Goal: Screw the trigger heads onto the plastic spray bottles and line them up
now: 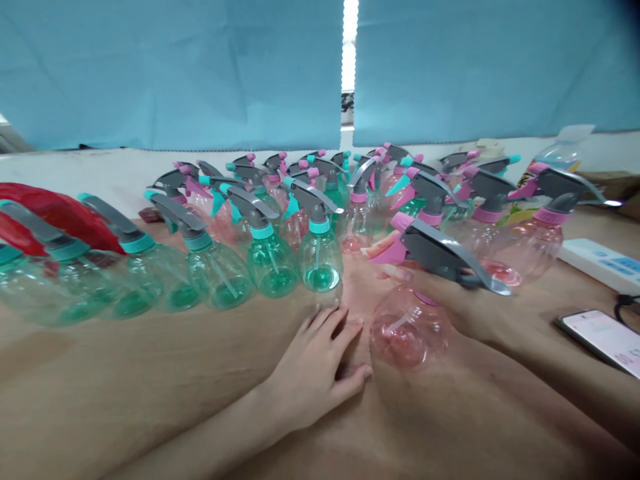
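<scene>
My left hand (320, 360) lies on the wooden table (165, 393) with its fingers spread and nothing in them. To its right, my right hand (440, 287) is wrapped round the neck of a pink spray bottle (407, 333), behind its grey and pink trigger head, which hides part of the hand. That bottle is tilted, low over the table. Just beyond my left hand stand a green bottle (320, 260) and another green bottle (273, 267), both with turquoise collars.
Several green bottles (215, 273) line the left, before a red bag (60, 213). Several pink and green bottles stand behind. At the right are a pink bottle (535, 247), a white power strip (600, 260) and a phone (600, 337). A blue cloth (175, 73) hangs behind.
</scene>
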Demonstrator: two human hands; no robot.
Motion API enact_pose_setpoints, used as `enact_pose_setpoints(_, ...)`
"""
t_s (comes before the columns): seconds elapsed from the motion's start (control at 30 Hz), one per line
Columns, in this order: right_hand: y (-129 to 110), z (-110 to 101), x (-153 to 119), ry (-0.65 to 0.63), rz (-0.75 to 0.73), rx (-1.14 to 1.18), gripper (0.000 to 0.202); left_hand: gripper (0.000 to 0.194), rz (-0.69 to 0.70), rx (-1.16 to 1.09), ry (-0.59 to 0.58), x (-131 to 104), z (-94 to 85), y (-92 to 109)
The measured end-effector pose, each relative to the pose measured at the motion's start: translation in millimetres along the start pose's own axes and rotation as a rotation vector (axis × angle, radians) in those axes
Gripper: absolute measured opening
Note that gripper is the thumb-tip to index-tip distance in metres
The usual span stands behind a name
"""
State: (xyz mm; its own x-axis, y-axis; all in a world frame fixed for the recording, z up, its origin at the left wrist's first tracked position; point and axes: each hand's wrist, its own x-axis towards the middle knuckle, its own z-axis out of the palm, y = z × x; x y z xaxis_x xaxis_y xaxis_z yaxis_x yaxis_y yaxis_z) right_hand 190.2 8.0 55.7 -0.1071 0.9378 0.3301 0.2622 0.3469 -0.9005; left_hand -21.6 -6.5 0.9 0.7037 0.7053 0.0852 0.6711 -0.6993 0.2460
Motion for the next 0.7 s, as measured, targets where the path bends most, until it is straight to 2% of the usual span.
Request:
enact_pose_setpoints(0.37,-6.0,5.9,1.4,0.033,-0.026,0.035,0.011,0.054,-0.002,-0.009,-0.009,0.1,-1.1,0.8)
enact_pose_setpoints(0.7,-2.4,4.9,0.5,0.032,-0.059,0.017,0.01,0.053,0.009,-0.006,0.015,0.5,-0.1,-0.2)
